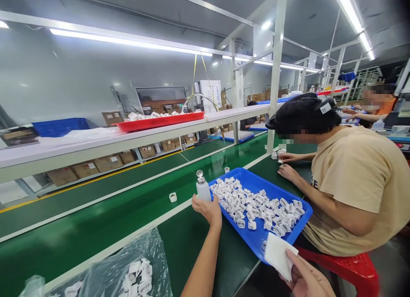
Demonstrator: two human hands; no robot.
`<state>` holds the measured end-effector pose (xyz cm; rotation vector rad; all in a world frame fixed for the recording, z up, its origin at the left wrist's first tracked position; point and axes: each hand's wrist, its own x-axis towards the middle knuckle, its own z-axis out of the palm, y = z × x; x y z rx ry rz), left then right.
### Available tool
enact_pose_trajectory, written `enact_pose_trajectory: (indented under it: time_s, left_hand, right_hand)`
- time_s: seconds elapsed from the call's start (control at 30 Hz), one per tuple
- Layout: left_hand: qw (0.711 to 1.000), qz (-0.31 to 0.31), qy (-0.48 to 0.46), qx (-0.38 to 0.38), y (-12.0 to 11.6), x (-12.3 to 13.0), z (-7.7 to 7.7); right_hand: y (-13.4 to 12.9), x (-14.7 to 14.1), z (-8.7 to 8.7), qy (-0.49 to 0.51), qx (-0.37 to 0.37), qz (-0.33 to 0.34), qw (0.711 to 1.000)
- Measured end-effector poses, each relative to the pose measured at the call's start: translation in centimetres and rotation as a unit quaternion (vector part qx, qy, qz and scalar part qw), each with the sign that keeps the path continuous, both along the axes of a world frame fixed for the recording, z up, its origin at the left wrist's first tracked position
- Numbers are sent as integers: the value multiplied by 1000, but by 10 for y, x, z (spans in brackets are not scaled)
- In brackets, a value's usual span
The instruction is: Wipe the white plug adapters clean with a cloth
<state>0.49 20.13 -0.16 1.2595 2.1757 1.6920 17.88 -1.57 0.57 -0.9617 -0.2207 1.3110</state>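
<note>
At the centre of the frame, the left hand (208, 209) wraps around a white pump bottle (203, 188), holding it upright on the green worktop (192, 241) just beside the blue tray (256, 241) of small white plastic parts (256, 205). Down at the lower right, the right hand (306, 280) pinches a white cloth (279, 254), fingers closed on its edge, over the tray's near corner. To the right, a co-worker (349, 181) in a beige shirt sits on a red stool (349, 267). Lower left, a clear bag (128, 267) of white parts lies.
</note>
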Motion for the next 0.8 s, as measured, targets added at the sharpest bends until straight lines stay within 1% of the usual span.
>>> enact_pose_trajectory:
  time_s: [0.07, 0.17, 0.3, 0.37, 0.43, 0.53, 0.63, 0.73, 0.8]
  left_hand:
    - [1000, 16, 13, 4, 24, -12, 1]
    - [999, -7, 48, -10, 42, -27, 1]
    - [992, -34, 117, -18, 42, -41, 7]
    - [984, -54, 169, -5, 38, -45, 14]
    - [969, -84, 233, 18, 31, -48, 25]
    - [927, -144, 343, 56, 19, -50, 45]
    - [866, -203, 449, 85, 6, -49, 66]
    - [808, -237, 529, 102, -3, -46, 83]
    - [777, -247, 569, 108, -7, -45, 91]
  right_hand:
    - [9, -7, 10, -8, 16, 16, 1000]
    - [28, -13, 27, -35, 52, 35, 997]
    - [58, -11, 42, -62, 89, 64, 992]
    - [72, -10, 45, -58, 96, 67, 991]
    - [85, -10, 46, -53, 94, 72, 992]
    - [106, -17, 44, -39, 83, 82, 992]
    - [128, -29, 44, -16, 72, 97, 992]
    - [144, -41, 48, 15, 79, 112, 990]
    - [149, -46, 52, 29, 90, 114, 989]
